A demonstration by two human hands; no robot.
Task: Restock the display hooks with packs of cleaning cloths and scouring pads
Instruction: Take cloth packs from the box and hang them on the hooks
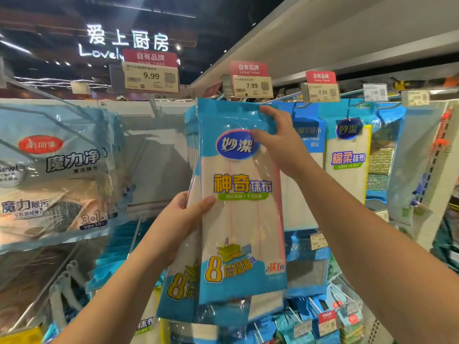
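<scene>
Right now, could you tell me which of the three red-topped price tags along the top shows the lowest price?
The middle price tag, right above the cloth pack that both hands hold, reads 7.99; the red-topped tags on either side read 9.99.

Hidden behind the blue-and-white plastic cloth pack (pixel 242 199): its metal hook. Cut off at left: grey plastic cloth pack (pixel 49 175). Illegible: far white price tags (pixel 375 91).

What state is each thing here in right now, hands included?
Front cloth pack: upright, held in both hands under the 7.99 tag.
Left hand: gripping its left edge.
Right hand: gripping its upper right.
Grey pack: hanging at left, tilted.
Scouring pads: hanging at right.
</scene>
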